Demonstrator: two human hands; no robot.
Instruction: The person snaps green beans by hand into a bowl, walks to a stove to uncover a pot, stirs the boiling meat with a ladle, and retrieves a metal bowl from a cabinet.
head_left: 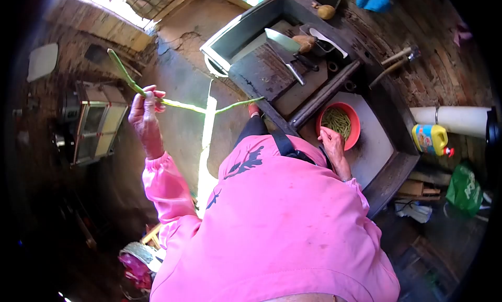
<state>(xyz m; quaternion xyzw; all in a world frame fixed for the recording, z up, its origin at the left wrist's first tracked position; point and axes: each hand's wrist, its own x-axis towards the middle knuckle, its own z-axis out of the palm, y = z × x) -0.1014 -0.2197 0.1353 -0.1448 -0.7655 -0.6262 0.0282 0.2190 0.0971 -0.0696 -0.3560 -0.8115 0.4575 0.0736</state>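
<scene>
My left hand [146, 113] is raised out to the left, its fingers closed around a long green bean [180, 105]. One end of the bean points up past my thumb, and the rest stretches right toward the edge of the sink. My right hand [334, 146] is at the near rim of a red bowl [354, 125], fingertips pressed together over it. Whether anything small is pinched there cannot be made out. Inside the bowl lie many short green bean pieces [337, 122].
The bowl stands in a dark-framed sink [368, 163]. In the adjoining basin are a cleaver [282, 41] and a knife [296, 73]. A tap [397, 61] reaches over from the wall. A yellow bottle [431, 138] and green bag [464, 189] are at right.
</scene>
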